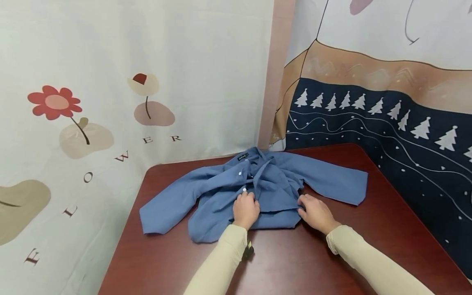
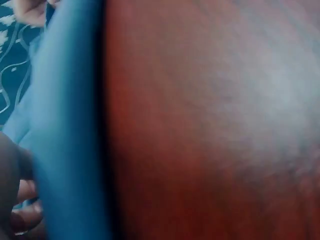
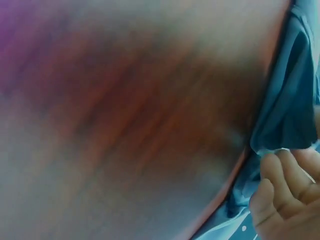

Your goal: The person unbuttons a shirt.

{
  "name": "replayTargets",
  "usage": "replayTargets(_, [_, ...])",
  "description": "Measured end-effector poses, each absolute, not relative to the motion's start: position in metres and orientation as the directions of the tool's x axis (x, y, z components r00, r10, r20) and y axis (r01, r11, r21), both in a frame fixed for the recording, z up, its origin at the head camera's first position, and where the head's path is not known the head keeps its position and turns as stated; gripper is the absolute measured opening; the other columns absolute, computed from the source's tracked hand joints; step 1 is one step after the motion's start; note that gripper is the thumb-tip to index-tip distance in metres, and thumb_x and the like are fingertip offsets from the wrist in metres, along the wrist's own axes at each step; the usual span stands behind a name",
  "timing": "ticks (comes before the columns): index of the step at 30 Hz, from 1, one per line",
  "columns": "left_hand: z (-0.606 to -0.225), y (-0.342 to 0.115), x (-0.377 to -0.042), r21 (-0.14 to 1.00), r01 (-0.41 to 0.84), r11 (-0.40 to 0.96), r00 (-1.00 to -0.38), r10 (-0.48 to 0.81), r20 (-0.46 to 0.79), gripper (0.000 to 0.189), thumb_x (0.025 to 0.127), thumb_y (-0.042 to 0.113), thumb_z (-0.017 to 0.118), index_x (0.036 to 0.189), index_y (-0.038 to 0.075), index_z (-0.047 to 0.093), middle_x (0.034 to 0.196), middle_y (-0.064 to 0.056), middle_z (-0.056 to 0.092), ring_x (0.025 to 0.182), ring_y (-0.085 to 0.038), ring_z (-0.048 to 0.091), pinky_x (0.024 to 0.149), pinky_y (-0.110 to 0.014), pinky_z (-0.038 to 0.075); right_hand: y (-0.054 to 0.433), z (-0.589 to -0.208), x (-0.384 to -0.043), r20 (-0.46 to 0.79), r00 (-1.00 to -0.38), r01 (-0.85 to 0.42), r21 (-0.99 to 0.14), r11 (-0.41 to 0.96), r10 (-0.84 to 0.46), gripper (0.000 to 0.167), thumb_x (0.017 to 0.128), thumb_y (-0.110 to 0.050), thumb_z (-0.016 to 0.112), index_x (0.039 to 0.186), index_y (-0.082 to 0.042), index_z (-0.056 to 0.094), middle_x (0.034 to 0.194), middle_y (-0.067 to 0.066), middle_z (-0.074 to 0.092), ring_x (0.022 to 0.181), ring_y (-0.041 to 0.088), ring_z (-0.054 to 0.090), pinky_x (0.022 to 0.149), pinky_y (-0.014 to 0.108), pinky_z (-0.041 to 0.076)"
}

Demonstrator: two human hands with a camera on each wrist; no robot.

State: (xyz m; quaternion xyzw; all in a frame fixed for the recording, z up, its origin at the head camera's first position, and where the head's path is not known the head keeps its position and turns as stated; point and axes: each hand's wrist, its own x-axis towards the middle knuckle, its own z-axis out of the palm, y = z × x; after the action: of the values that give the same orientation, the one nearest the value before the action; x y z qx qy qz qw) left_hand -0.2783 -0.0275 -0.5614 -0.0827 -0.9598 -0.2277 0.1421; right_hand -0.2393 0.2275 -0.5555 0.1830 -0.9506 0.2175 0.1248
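Note:
A blue shirt (image 1: 217, 192) with white buttons lies rumpled on the table, its collar and dark label toward the far edge and both sleeves spread to the sides. My left hand (image 1: 246, 209) grips the cloth at the middle of the front, just below a button. At the right end of the lower hem, my right hand (image 1: 317, 211) pinches the fabric between thumb and fingers. Close up in the left wrist view, a fold of blue cloth (image 2: 70, 125) partly covers the left fingers (image 2: 30, 215). The right fingers (image 3: 290, 185) curl at the shirt's edge (image 3: 287, 100) in the right wrist view.
The reddish-brown table (image 1: 287, 262) carries the shirt near its far side. Behind it hangs a pale curtain (image 1: 206, 82) with flower prints. A dark blue cloth with white trees (image 1: 376, 106) hangs along the right.

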Motion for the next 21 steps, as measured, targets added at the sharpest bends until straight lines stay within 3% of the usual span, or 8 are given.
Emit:
replayTargets(3, [-0.546,-0.036,-0.281,0.67,0.228,0.706,-0.966,0.078,0.246,0.03,0.086,0.011,0.065,0.064,0.014,0.045,0.061,0.0,0.04,0.053,-0.019,0.042,0.052,-0.033,0.038,0.228,-0.548,-0.24,0.376,-0.907,-0.36,-0.457,0.813,-0.19,0.013,0.084,-0.005,0.07,0.087,-0.011,0.058,0.072,-0.005,0.051,0.056,0.009,0.043,0.053,0.029,0.04])
replayTargets(6, [-0.525,-0.046,-0.286,0.91,0.162,0.381,-0.986,0.099,0.134,0.034,0.089,0.01,0.061,0.064,0.014,0.038,0.056,0.004,0.031,0.048,-0.013,0.032,0.05,-0.027,0.031,0.228,-0.538,-0.242,0.396,-0.914,-0.326,-0.6,0.73,-0.083,0.009,0.088,-0.003,0.066,0.088,-0.008,0.058,0.068,-0.004,0.055,0.052,0.009,0.048,0.051,0.028,0.043])
replayTargets(9, [-0.506,-0.057,-0.29,0.994,0.068,0.081,-0.988,0.141,0.056,0.033,0.093,0.011,0.058,0.066,0.011,0.04,0.056,0.003,0.03,0.048,-0.012,0.031,0.05,-0.025,0.029,0.223,-0.525,-0.243,0.336,-0.942,-0.278,-0.791,0.545,0.006,0.002,0.093,-0.004,0.059,0.093,-0.002,0.057,0.067,0.003,0.062,0.051,0.016,0.059,0.051,0.03,0.051])
replayTargets(12, [-0.494,-0.066,-0.29,0.997,0.019,-0.072,-0.993,0.118,0.028,0.028,0.098,0.014,0.056,0.072,0.006,0.047,0.062,0.002,0.036,0.055,-0.013,0.038,0.055,-0.026,0.033,0.215,-0.512,-0.244,0.256,-0.966,-0.232,-0.921,0.314,0.037,0.009,0.099,-0.004,0.05,0.1,0.005,0.053,0.07,0.014,0.065,0.056,0.028,0.066,0.056,0.037,0.056])
replayTargets(14, [-0.492,-0.071,-0.289,0.996,0.024,-0.083,-0.996,0.08,0.03,0.026,0.099,0.016,0.056,0.077,0.001,0.052,0.068,0.0,0.04,0.063,-0.014,0.042,0.062,-0.026,0.035,0.21,-0.505,-0.245,0.231,-0.972,-0.216,-0.95,0.224,0.042,0.012,0.1,-0.003,0.045,0.104,0.007,0.05,0.074,0.018,0.065,0.062,0.03,0.067,0.061,0.039,0.057])
replayTargets(16, [-0.494,-0.075,-0.286,1.0,0.027,-0.01,-0.998,0.061,0.027,0.025,0.098,0.017,0.058,0.08,-0.001,0.055,0.07,0.0,0.043,0.068,-0.013,0.044,0.066,-0.026,0.036,0.205,-0.5,-0.247,0.235,-0.97,-0.22,-0.956,0.196,0.057,0.014,0.1,-0.001,0.043,0.108,0.009,0.049,0.077,0.019,0.064,0.064,0.032,0.066,0.062,0.039,0.057])
replayTargets(21, [-0.509,-0.087,-0.267,0.921,0.007,0.391,-0.984,0.168,-0.064,0.023,0.098,0.022,0.059,0.083,0.005,0.059,0.062,-0.001,0.052,0.053,-0.014,0.05,0.052,-0.029,0.044,0.203,-0.506,-0.251,0.235,-0.967,-0.188,-0.917,0.352,0.098,0.018,0.098,-0.004,0.049,0.113,0.004,0.052,0.091,0.019,0.064,0.074,0.032,0.064,0.067,0.038,0.055])
